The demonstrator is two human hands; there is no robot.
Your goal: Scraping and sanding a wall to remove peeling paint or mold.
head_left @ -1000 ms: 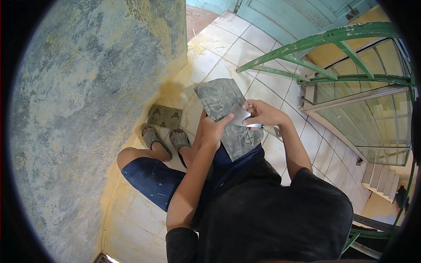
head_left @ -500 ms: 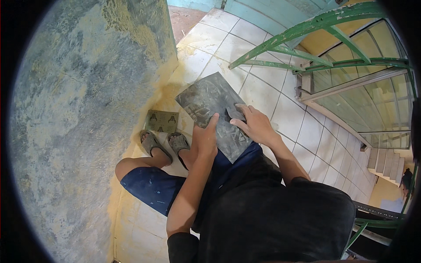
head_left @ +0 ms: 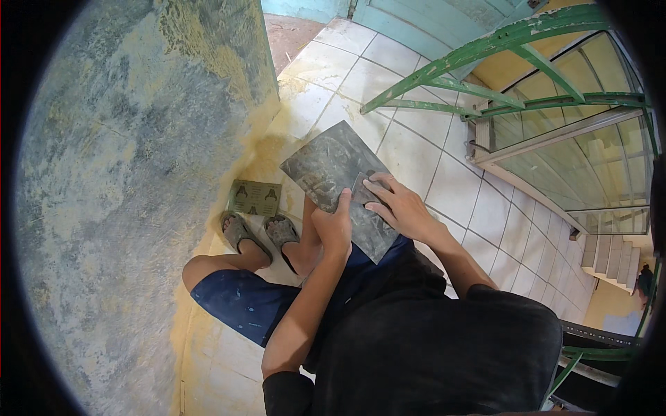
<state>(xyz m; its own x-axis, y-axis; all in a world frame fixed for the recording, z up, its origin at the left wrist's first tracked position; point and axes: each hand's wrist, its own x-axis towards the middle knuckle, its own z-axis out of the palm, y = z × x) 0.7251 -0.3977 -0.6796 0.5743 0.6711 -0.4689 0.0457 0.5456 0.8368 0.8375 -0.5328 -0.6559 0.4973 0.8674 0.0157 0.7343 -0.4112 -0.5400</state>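
A dark grey, scuffed rectangular sheet [head_left: 326, 156] lies tilted over my lap. My left hand [head_left: 334, 225] grips its near left edge, thumb on top and the other fingers hidden beneath. On its upper face my right hand [head_left: 402, 206] presses a small flat dark piece [head_left: 360, 188] with bent fingers. That piece is mostly covered, so its kind cannot be made out. The tip of my left thumb is close beside it.
A rough grey-and-yellow wall [head_left: 139, 173] rises on the left. An olive printed sheet [head_left: 255, 197] lies on the white tiled floor [head_left: 409, 152] by my sandalled feet. To the right stand a green metal frame [head_left: 485, 48] and a glass-paned cabinet [head_left: 555, 132]; steps [head_left: 610, 260] lie beyond.
My right hand and the small piece have shifted slightly left across the sheet, near my left thumb. The piece now sits flatter. My left hand keeps its grip, slightly lower.
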